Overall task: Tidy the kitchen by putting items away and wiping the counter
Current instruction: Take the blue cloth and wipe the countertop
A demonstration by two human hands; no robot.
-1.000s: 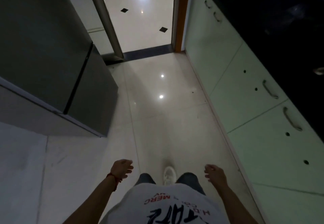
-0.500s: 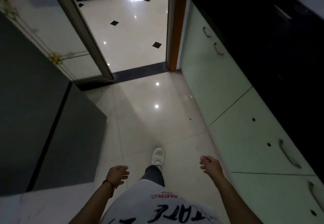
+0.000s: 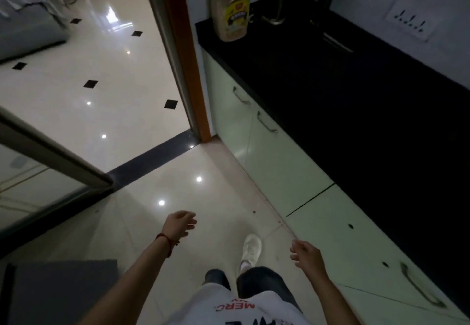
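From the head camera, the left hand (image 3: 179,225) and right hand (image 3: 306,252) hang empty with fingers loosely spread above the glossy floor (image 3: 142,210), grasping nothing. The black counter (image 3: 356,111) runs along the right over pale cabinets (image 3: 279,167). A yellow-labelled jar (image 3: 231,9) stands at its far end beside the doorframe (image 3: 183,52).

- Hands: two, left (image 3: 179,225) and right (image 3: 306,252), both empty, fingers loose.
- Jar (image 3: 231,11): one, on the counter (image 3: 356,111).
- Counter: one, black.
- Cabinet handles: three, at (image 3: 241,96), (image 3: 266,122), (image 3: 421,289).
- Wall socket plate (image 3: 412,20): one.
- Shoe (image 3: 251,248): one showing.
- Red wrist thread (image 3: 166,241): one, left wrist.
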